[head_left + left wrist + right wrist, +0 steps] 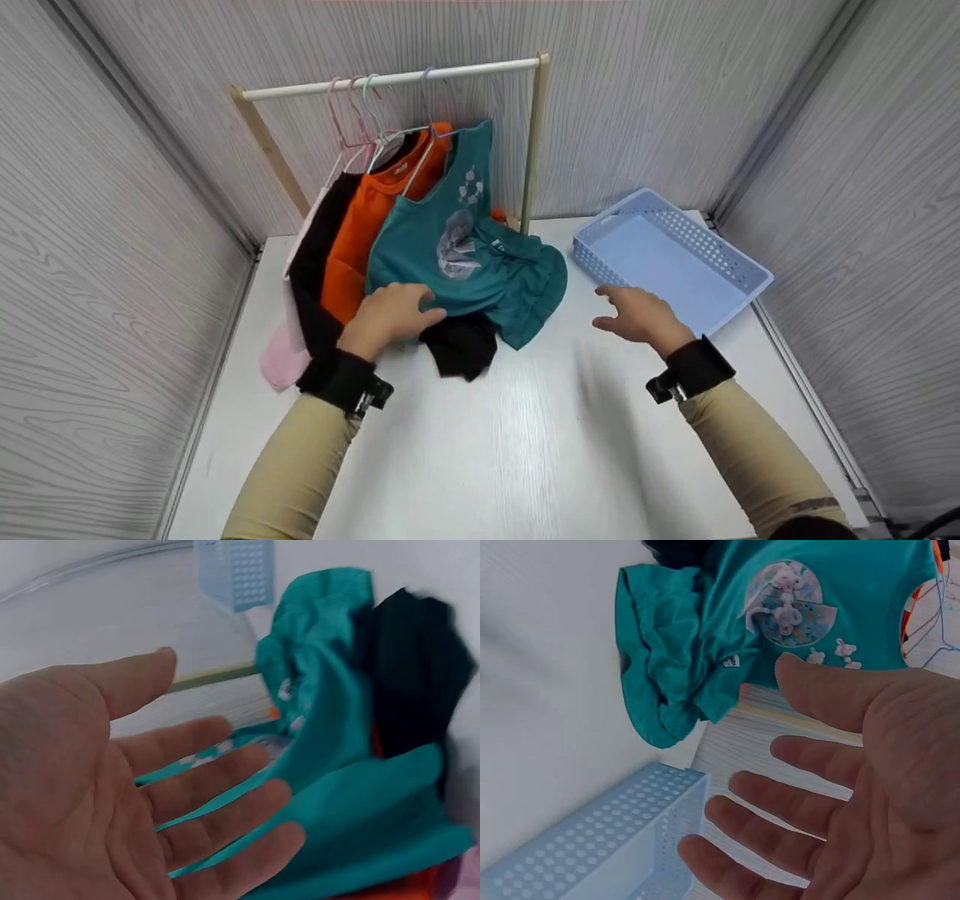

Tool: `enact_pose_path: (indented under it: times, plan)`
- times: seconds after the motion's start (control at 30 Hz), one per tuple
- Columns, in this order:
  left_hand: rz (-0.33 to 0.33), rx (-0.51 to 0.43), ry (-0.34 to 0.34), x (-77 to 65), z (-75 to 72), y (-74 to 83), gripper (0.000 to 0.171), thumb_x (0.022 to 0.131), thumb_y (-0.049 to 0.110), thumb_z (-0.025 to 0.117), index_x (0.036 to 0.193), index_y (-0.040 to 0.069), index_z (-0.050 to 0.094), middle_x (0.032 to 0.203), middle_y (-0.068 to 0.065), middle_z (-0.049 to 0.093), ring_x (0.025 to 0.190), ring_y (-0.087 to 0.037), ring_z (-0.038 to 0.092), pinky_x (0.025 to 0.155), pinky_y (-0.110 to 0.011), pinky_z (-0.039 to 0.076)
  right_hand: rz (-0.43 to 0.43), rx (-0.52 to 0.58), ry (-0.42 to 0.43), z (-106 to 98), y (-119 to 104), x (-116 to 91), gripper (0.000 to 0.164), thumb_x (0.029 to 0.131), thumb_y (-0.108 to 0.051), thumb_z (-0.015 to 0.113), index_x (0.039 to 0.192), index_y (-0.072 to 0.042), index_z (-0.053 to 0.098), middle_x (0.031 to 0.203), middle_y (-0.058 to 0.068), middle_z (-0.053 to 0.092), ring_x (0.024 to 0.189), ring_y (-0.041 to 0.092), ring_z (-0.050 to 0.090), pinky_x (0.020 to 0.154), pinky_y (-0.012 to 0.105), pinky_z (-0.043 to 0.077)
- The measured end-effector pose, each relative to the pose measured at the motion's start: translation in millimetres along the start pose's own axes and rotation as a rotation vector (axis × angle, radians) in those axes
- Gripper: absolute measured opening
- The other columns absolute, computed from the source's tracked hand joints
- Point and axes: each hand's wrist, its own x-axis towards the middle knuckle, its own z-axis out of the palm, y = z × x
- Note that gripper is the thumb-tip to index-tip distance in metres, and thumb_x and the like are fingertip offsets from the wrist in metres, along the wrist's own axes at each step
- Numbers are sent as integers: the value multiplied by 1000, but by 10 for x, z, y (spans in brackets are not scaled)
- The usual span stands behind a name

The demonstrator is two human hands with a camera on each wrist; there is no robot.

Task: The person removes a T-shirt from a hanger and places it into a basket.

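A teal sleeveless garment point(420, 232) with a pale printed motif hangs at the right end of a row of clothes, its lower part spread over the table. My left hand point(394, 311) is in front of its lower left side, fingers spread and nothing held. The left wrist view shows the palm with straight, parted fingers point(217, 825) before the teal cloth. My right hand point(637, 311) hovers between the garment and a blue basket point(675, 262), also empty with fingers extended. Behind the teal piece hang an orange top point(352, 240) and a black garment point(319, 262).
A small rack with a white rail point(465, 73) and wooden posts point(535, 142) carries the hangers point(367, 97). Black cloth point(461, 345) lies under the teal hem. Pink cloth point(283, 360) rests at the left. Grey wood-grain walls enclose the white table point(495, 465).
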Motion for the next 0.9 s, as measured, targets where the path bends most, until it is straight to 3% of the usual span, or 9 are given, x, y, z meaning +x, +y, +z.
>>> enact_pose_path:
  times: [0.07, 0.17, 0.3, 0.4, 0.47, 0.57, 0.9]
  plan:
    - [-16, -16, -17, 30, -230, 17, 51, 97, 43, 55, 135, 9, 55, 135, -14, 58, 115, -32, 56, 102, -52, 47, -14, -5, -11, -131, -42, 47, 58, 92, -28, 65, 140, -2, 47, 130, 25, 60, 119, 43, 58, 96, 59, 48]
    - [-45, -13, 23, 76, -544, 39, 49, 97, 42, 56, 134, 9, 55, 135, -16, 57, 115, -34, 57, 99, -51, 48, -26, -10, -29, -274, -98, 119, 58, 91, -26, 66, 140, -2, 47, 126, 26, 62, 117, 43, 59, 97, 58, 48]
    - [-115, 28, 204, 201, -802, 38, 44, 98, 37, 54, 133, 9, 56, 134, -19, 58, 115, -40, 57, 94, -55, 49, -22, 0, -58, -360, -159, 214, 57, 91, -25, 66, 140, -3, 47, 127, 26, 62, 117, 42, 59, 98, 58, 47]
    - [-179, 49, 335, 355, -814, 13, 39, 99, 33, 53, 128, 6, 57, 129, -23, 59, 114, -43, 58, 91, -57, 50, -16, 6, -71, -341, -191, 265, 57, 91, -26, 67, 140, -3, 48, 127, 25, 62, 117, 41, 59, 99, 57, 47]
    - [-208, 50, 372, 473, -774, 3, 37, 100, 30, 52, 123, 2, 59, 124, -26, 61, 110, -44, 60, 88, -57, 52, -14, 12, -76, -305, -204, 296, 57, 91, -26, 67, 139, -4, 49, 126, 24, 63, 117, 41, 60, 99, 57, 48]
    - [-230, 32, 372, 603, -710, -16, 38, 101, 30, 51, 120, -2, 61, 120, -28, 62, 105, -44, 62, 86, -55, 54, -17, 15, -88, -246, -212, 338, 55, 91, -27, 67, 138, -5, 50, 125, 23, 64, 117, 40, 60, 99, 56, 48]
    - [-165, 17, 470, 806, -647, -38, 33, 98, 29, 58, 111, -1, 65, 106, -25, 67, 96, -43, 64, 81, -53, 55, -27, 14, -115, -194, -221, 425, 56, 91, -28, 66, 140, -4, 50, 124, 23, 65, 118, 40, 60, 101, 54, 47]
